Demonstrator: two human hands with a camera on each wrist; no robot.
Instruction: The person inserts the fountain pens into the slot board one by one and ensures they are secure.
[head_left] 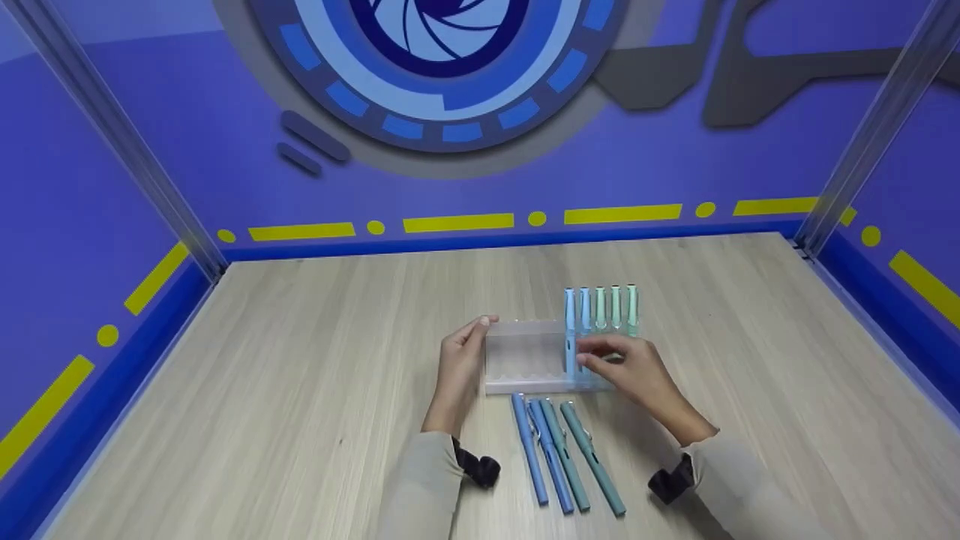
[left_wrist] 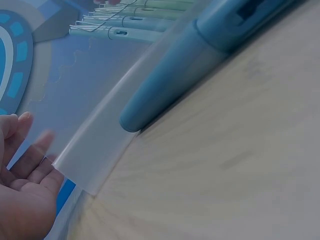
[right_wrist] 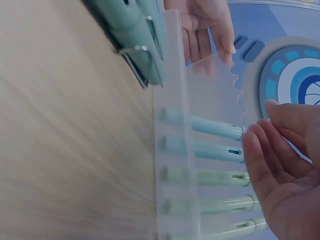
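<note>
A clear pen stand (head_left: 525,356) stands upright on the table, its left end held by my left hand (head_left: 461,364). In the right wrist view, the left thumb lies at the stand's scalloped edge, with fingers behind the panel. Two light-blue pens (head_left: 570,311) and three light-green pens (head_left: 616,306) stand in its right half. My right hand (head_left: 634,371) is in front of the light-blue pens, fingers bent, thumb and fingertips apart in the right wrist view; nothing shows between them. Two blue pens (head_left: 529,450) and two dark-green pens (head_left: 592,457) lie before the stand.
The wood-grain table (head_left: 300,390) is bounded by a blue printed back wall (head_left: 465,195) and side walls. Metal posts (head_left: 870,120) rise at its back corners. The loose pens lie between my forearms.
</note>
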